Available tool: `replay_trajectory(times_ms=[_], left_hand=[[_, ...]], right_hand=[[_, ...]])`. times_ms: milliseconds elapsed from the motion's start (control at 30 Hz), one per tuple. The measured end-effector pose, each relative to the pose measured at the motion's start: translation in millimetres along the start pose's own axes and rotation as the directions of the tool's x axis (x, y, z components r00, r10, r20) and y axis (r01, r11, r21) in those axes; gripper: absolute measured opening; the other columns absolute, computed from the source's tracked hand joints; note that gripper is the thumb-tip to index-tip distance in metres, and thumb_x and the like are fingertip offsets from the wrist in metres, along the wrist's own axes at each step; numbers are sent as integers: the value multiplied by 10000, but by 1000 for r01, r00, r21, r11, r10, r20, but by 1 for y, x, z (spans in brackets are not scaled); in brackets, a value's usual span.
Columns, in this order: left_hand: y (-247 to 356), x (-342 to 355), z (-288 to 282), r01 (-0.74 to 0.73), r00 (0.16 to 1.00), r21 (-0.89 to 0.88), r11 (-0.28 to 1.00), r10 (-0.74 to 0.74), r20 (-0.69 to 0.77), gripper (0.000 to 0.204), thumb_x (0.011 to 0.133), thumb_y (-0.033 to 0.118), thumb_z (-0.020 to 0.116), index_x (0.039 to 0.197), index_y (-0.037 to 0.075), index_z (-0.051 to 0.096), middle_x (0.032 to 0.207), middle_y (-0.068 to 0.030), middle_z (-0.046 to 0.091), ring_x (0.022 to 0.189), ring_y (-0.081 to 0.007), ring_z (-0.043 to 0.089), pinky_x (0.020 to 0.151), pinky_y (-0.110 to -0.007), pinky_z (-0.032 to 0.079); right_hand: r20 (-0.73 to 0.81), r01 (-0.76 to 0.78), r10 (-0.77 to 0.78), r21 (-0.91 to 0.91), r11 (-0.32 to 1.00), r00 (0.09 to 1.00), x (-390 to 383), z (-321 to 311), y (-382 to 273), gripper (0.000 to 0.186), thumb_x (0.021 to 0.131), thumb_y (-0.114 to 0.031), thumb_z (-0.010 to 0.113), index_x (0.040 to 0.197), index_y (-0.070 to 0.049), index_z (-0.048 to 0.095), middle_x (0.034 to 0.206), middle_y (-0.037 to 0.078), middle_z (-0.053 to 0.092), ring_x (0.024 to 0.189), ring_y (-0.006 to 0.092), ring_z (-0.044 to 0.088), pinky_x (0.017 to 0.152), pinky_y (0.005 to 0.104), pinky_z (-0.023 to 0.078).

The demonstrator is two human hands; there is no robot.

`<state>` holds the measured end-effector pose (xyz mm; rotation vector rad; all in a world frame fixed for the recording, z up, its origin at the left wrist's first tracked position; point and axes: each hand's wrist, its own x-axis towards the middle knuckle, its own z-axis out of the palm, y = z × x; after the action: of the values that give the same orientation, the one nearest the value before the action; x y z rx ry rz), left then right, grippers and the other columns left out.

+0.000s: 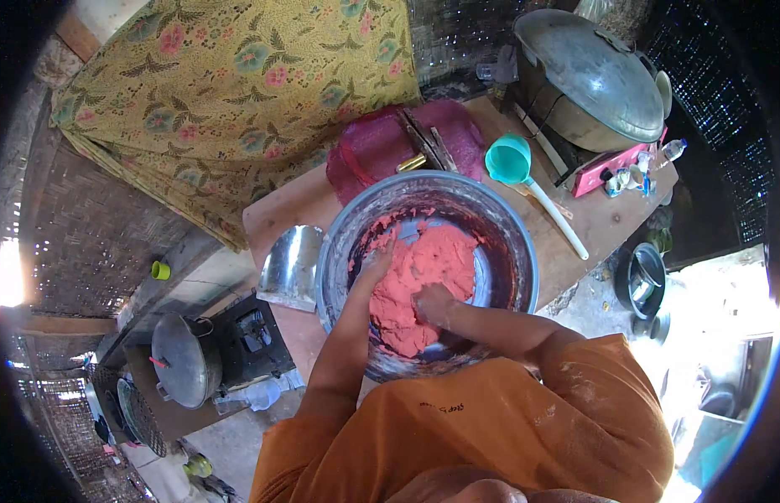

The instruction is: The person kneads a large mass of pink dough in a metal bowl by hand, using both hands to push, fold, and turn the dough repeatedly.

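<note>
A soft mass of pink dough [436, 258] lies in a wide, deep basin [524, 251] with a grey rim and dough smears on its inner wall. At the dough's left side my left hand [378, 263] rests against it, fingers stretched forward along its edge and partly coated. My right hand [435, 305] is curled and pressed into the near middle of the dough, which hides its fingertips. Small pink crumbs cling to the basin wall beyond my left hand.
Left of the basin stands a shiny metal sheet or container [293, 267]. Beyond it lie a magenta bag [365, 142] and dark tongs-like sticks [428, 142]. A turquoise dipper [509, 159] with a white handle sits right, near a large lidded pot [595, 80]. Another pot [186, 360] stands lower left.
</note>
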<state>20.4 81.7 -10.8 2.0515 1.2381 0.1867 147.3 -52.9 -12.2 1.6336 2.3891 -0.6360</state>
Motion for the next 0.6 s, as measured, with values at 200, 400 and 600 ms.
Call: replay_trajectory(times_ms=[200, 400, 600], left_hand=[[-6, 4, 3, 51, 998, -51, 997, -48, 51, 682, 853, 531, 296, 1275, -4, 309, 1236, -237, 394, 1125, -359, 414, 955, -408, 303], [-3, 5, -13, 155, 979, -127, 980, -134, 156, 769, 843, 593, 277, 1309, -18, 275, 1302, -232, 362, 1188, -350, 384, 1006, -404, 263], [8, -21, -13, -68, 973, 288, 955, 0, 230, 808, 807, 626, 320, 1303, -12, 299, 1305, -218, 369, 1194, -341, 381, 1026, -401, 223]], right_hand=[[-296, -18, 24, 24, 1000, 955, 50, 2, 22, 146, 681, -146, 527, 780, -74, 607, 752, 130, 622, 718, 276, 613, 586, 408, 474], [-456, -102, 148, 124, 987, 878, 79, -4, 29, 89, 646, -112, 568, 682, -40, 605, 733, 151, 620, 719, 249, 617, 644, 400, 479], [207, 217, -284, 294, 931, 936, -12, -60, 31, 349, 725, -280, 590, 920, 10, 600, 859, 159, 617, 759, 298, 590, 661, 398, 461]])
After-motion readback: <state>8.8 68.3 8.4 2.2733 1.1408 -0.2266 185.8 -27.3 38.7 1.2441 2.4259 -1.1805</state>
